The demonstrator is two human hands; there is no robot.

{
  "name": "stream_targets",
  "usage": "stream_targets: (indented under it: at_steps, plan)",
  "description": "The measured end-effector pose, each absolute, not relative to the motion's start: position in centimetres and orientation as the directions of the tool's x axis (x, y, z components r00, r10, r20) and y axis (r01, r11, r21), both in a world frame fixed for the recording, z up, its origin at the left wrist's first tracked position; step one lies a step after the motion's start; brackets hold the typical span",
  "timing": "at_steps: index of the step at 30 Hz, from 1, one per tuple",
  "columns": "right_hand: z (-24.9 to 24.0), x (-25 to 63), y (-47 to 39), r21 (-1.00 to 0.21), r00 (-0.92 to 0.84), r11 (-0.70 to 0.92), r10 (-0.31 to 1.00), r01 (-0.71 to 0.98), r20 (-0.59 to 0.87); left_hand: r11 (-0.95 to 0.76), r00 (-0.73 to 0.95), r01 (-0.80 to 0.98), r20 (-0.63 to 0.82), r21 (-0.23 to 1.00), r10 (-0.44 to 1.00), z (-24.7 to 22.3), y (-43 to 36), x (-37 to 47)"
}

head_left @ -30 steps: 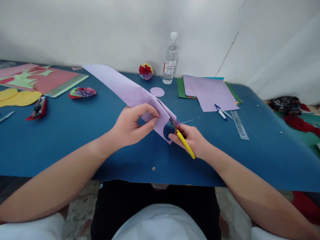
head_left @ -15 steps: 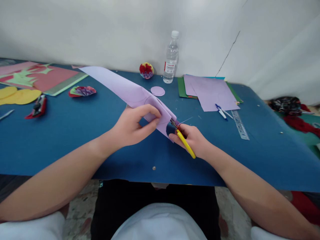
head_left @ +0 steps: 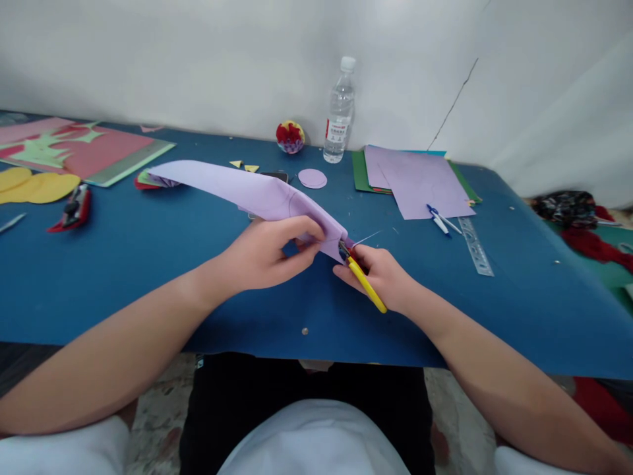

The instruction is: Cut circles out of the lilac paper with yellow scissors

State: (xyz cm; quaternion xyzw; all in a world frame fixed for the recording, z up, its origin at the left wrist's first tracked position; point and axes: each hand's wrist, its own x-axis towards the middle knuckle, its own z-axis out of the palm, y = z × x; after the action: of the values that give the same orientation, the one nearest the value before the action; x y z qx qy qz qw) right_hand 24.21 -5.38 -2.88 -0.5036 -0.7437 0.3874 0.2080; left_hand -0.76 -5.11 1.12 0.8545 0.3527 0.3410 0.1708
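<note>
A purple sheet [head_left: 222, 183] with drawn curved lines is held above the table, its far end reaching to the left. My left hand [head_left: 277, 254] pinches the sheet near its right part, thumb and fingers closed on it. Yellow-handled scissors [head_left: 366, 284] are in my right hand [head_left: 383, 277], fingers wrapped round the handles. Their blades are at the right end of the sheet and partly hidden by it. Just beyond the sheet lies a purple paper circle [head_left: 312, 178].
Behind stand a water bottle [head_left: 339, 112] and a colourful paper ball [head_left: 290, 137]. Purple and green sheets [head_left: 420, 178], pens [head_left: 439, 221] and a clear ruler [head_left: 475, 247] lie right. Yellow shapes [head_left: 44, 187], a red stapler-like tool [head_left: 74, 208] and pink sheets [head_left: 113, 155] lie left.
The sheet's left end has swung down toward me, uncovering small yellow scraps and part of a dark object. The sheet's right end has shifted at the blades. Both hands remain nearly in place.
</note>
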Motion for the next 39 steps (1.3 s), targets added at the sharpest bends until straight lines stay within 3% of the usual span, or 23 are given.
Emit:
stream_targets:
  at_steps: [16,39]
  plan:
    - [-2.97,24.25,-5.28,-0.777,-0.413,0.211,0.908,0.593,-0.068,-0.767,0.562,0.457,0.523,0.450,0.641,0.92,-5.07,-1.09]
    - [-2.87,24.32,-5.26,-0.750,-0.434,0.242,0.899,0.615,-0.066,-0.765,0.596,0.463,0.482,0.447,0.642,0.79,-4.73,-1.29]
